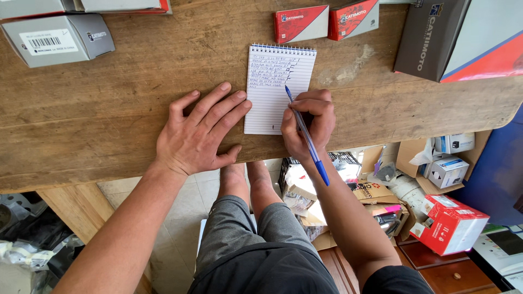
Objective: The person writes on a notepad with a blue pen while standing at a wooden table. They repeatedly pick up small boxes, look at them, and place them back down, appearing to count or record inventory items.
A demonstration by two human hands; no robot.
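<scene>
A small spiral-bound lined notepad (275, 90) lies on a worn wooden table (109, 103), its upper half filled with handwriting. My right hand (311, 122) grips a blue ballpoint pen (308, 139), whose tip touches the pad's right side near the middle. My left hand (199, 133) lies flat on the table with fingers spread, its fingertips touching the pad's left edge.
Two red and white cartons (326, 22) lie beyond the pad, a grey box (57, 39) at the far left, a large dark box (455, 35) at the far right. Below the table edge are my legs, a tiled floor and open cartons (436, 179) of parts.
</scene>
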